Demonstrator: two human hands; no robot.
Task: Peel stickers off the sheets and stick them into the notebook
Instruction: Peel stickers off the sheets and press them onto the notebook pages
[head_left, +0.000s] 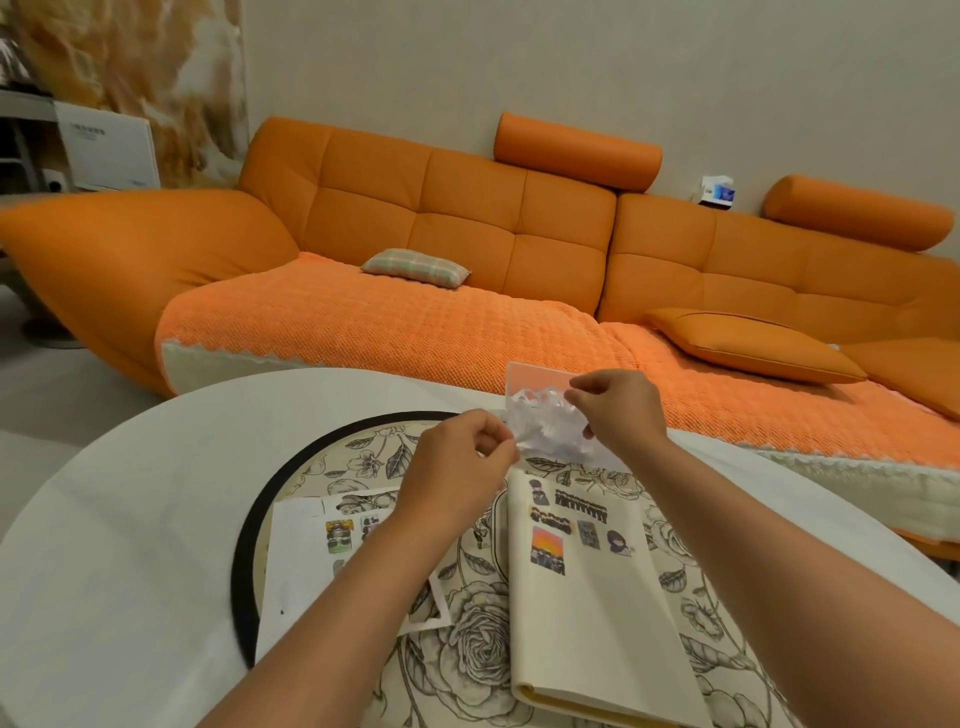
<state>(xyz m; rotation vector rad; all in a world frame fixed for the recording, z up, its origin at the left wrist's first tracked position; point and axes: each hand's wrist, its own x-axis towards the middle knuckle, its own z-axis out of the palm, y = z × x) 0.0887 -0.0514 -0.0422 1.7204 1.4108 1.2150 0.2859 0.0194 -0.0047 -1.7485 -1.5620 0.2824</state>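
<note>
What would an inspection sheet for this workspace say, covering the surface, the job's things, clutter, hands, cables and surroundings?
Surface: round white table with a flowered mat edged in black.
Job's things: open notebook on the mat, several stickers on its page; sticker sheet flat to its left, partly under the left forearm; ragged sheet held above the table.
Clutter: white paper scrap beside the notebook.
Hands: left hand pinches the ragged sheet's left edge; right hand pinches its right side.
Cables: nothing seen.
Surroundings: orange sofa with a plaid cushion; tissue box behind it.
</note>
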